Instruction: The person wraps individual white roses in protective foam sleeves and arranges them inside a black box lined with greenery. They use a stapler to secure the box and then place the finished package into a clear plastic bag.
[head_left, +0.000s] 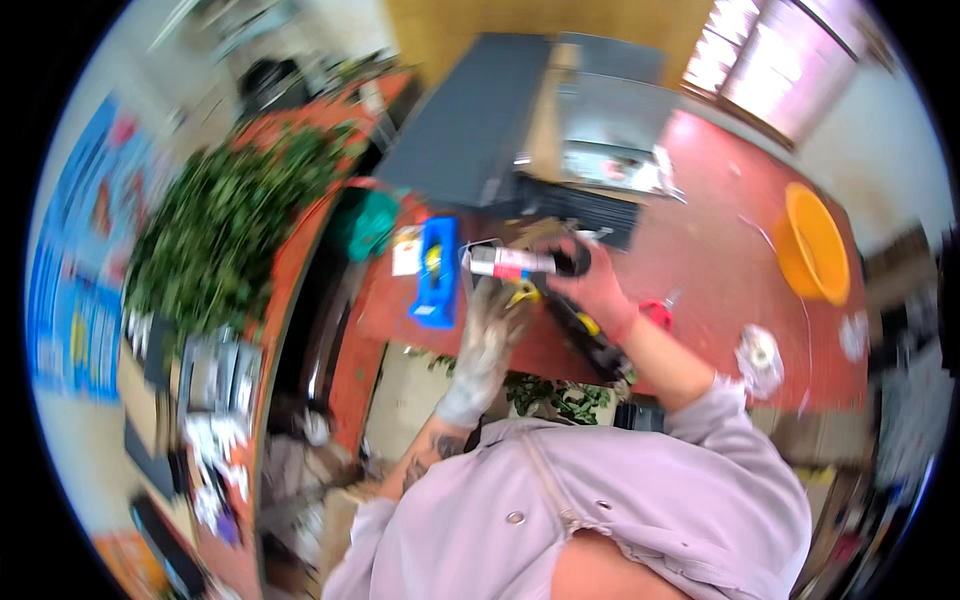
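Over the near edge of the red table, my left hand (491, 322), in a whitish glove, is at the left end of a blurred cylindrical can or tube (510, 262) with a white, red and blue label. The dark right end of this container is in my right hand (592, 281), which wears a pink glove. A blue tape dispenser (439, 274) stands to the left of my left hand. Below my right hand lies a long black object with yellow parts (589, 330); its kind is unclear. Red-handled scissors (657, 312) are partly hidden by my right wrist.
Green leafy stems (217, 225) fill the left table. Dark flat boards (480, 120) and a silvery box (619, 112) lie at the back. A yellow plastic basin (814, 244) and a plastic-wrapped roll (759, 356) are on the right. A green plastic bag (371, 225) hangs near the table gap.
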